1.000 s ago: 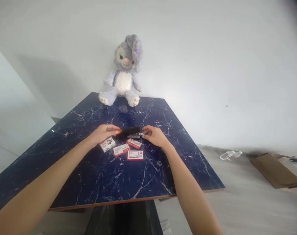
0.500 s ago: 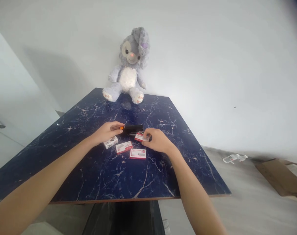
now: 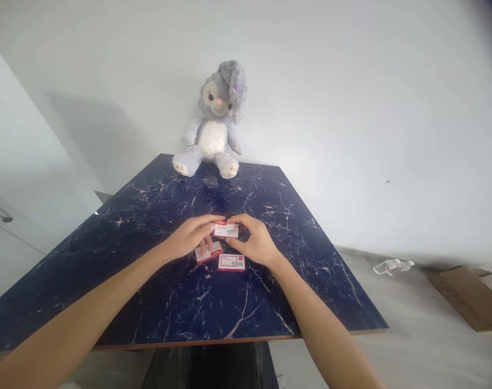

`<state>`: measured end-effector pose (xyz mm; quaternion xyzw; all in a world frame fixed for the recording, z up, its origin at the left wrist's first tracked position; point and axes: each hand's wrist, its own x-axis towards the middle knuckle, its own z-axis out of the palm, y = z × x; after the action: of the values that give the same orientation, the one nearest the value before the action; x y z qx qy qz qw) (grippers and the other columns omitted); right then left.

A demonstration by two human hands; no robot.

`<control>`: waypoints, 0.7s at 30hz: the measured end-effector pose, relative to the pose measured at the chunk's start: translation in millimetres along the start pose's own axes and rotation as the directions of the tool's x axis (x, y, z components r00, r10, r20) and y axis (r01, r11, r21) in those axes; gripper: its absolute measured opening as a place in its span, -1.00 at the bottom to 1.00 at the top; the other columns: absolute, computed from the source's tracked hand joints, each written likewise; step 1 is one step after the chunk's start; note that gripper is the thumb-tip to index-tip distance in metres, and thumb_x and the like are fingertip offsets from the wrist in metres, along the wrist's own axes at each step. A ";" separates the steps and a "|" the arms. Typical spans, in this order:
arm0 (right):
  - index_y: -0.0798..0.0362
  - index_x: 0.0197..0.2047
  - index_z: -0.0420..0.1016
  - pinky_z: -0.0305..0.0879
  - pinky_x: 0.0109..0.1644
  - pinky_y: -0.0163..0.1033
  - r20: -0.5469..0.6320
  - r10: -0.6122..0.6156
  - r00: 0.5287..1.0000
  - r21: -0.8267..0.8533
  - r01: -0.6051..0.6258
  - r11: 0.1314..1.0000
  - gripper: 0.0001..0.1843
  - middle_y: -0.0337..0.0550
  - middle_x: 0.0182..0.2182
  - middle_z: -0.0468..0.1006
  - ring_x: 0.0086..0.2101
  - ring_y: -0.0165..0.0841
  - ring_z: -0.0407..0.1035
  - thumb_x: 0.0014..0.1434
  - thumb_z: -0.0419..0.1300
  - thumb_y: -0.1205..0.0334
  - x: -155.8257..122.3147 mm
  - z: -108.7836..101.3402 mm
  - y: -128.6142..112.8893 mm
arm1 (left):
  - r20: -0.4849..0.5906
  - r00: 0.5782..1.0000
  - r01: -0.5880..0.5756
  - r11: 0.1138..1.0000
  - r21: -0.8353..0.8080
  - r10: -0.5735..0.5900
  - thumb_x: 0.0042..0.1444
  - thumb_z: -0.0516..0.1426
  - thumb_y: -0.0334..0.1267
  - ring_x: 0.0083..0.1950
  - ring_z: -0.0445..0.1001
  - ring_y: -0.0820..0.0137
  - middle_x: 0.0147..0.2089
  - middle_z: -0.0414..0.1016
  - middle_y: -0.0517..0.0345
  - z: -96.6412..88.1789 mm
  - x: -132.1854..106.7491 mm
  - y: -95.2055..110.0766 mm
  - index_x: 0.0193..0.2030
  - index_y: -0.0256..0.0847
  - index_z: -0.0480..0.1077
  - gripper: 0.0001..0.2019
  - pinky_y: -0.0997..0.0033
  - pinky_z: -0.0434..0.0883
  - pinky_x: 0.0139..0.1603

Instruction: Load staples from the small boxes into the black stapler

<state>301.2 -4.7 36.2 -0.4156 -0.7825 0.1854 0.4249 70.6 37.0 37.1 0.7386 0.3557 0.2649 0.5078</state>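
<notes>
Both hands hold a small red and white staple box (image 3: 226,230) between them, over the middle of the dark blue table (image 3: 168,302). My left hand (image 3: 191,236) is closed on its left side, thumb and index finger at the edge. On its right side, my right hand (image 3: 252,237) pinches the box with thumb and fingers. Just below, another red and white box (image 3: 207,253) lies flat, partly covered by my left fingers. A third similar box (image 3: 231,263) rests to the right of that one. Dark items behind the held box are mostly hidden.
A grey plush rabbit (image 3: 213,135) sits at the far edge of the table against the white wall. On the floor to the right lie clear plastic bottles (image 3: 387,266) and a flattened cardboard box (image 3: 469,297). A black seat (image 3: 211,367) shows below the near edge.
My left hand has left the black object with the orange end and moved right. The box by my right hand has been lifted and is now held in both hands. The view tilted slightly up.
</notes>
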 end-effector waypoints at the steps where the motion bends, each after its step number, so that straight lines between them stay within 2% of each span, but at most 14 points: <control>1: -0.05 0.02 0.45 0.36 0.07 -0.14 -0.008 -0.006 1.000 0.004 0.006 1.000 -0.62 -0.15 -0.05 0.56 -0.07 -0.28 0.45 0.10 0.28 0.29 -0.1 0.5 -0.1 | 0.009 1.000 0.005 1.000 -0.026 -0.005 0.28 0.03 0.05 -0.47 0.54 0.37 -0.35 0.56 0.07 -1.1 0.7 -0.7 0.30 -0.16 0.30 -0.47 0.43 0.47 -0.50; 5: -0.08 0.11 0.41 0.40 0.09 -0.13 -0.046 0.019 0.999 0.072 -0.015 0.997 -0.54 -0.13 0.02 0.53 -0.04 -0.28 0.46 0.13 0.31 0.24 -0.1 0.5 -0.6 | -0.021 1.000 0.000 0.994 -0.113 -0.002 0.23 0.12 0.04 -0.33 0.58 0.31 -0.19 0.59 -0.03 -7.8 2.8 -2.4 0.20 -0.18 0.38 -0.51 0.35 0.54 -0.39; 8: -0.08 0.09 0.42 0.42 0.08 -0.09 -0.056 0.036 0.998 0.059 -0.033 0.998 -0.56 -0.12 0.01 0.54 -0.06 -0.26 0.47 0.13 0.31 0.22 -0.1 1.0 -2.3 | -0.017 1.000 0.003 0.985 -0.171 -0.006 0.19 0.17 0.03 -0.20 0.59 0.25 -0.03 0.58 -0.08 -9.0 3.3 -3.2 0.18 -0.16 0.40 -0.51 0.30 0.57 -0.30; 11: -0.08 0.09 0.44 0.40 0.10 -0.07 -0.058 0.026 0.998 0.011 -0.026 1.000 -0.55 -0.11 0.00 0.54 -0.03 -0.23 0.46 0.11 0.33 0.22 -0.6 2.7 -2.5 | -0.047 0.999 -0.002 0.989 -0.149 -0.005 0.15 0.21 0.03 -0.21 0.58 0.27 -0.10 0.61 -0.03 -8.5 3.9 -5.2 0.10 -0.17 0.45 -0.55 0.25 0.56 -0.24; 14: -0.08 0.10 0.44 0.41 0.12 -0.09 -0.058 0.025 0.998 0.037 -0.023 0.999 -0.54 -0.13 0.02 0.53 -0.02 -0.25 0.46 0.12 0.32 0.24 -0.9 4.3 -0.8 | -0.099 0.995 0.006 0.991 -0.136 -0.019 0.14 0.22 0.02 -0.27 0.57 0.30 -0.21 0.62 0.02 -10.5 4.7 -7.7 0.06 -0.19 0.48 -0.57 0.24 0.56 -0.22; 18: -0.07 0.09 0.44 0.46 0.07 -0.09 -0.078 0.073 0.994 0.102 -0.064 0.993 -0.59 -0.12 -0.01 0.55 -0.11 -0.28 0.51 0.16 0.29 0.23 0.3 3.6 0.7 | -0.203 0.978 0.012 0.984 -0.180 -0.049 0.09 0.25 0.02 -0.32 0.57 0.30 -0.19 0.62 -0.03 -17.8 6.7 -10.8 -0.04 -0.21 0.53 -0.60 0.22 0.55 -0.24; 21: -0.05 0.04 0.47 0.48 0.03 -0.09 -0.115 0.094 0.989 0.086 -0.084 0.993 -0.65 -0.11 -0.04 0.57 -0.16 -0.27 0.52 0.16 0.30 0.19 1.7 2.4 0.8 | -0.280 0.957 0.003 0.972 -0.237 -0.071 0.05 0.28 0.02 -0.32 0.56 0.29 -0.16 0.62 -0.06 -23.1 8.2 -12.6 -0.08 -0.21 0.55 -0.61 0.20 0.56 -0.24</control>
<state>299.2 -2.7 35.2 -0.4431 -0.7283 0.2107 0.4785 54.9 59.5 33.4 0.6206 0.4055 0.3996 0.5392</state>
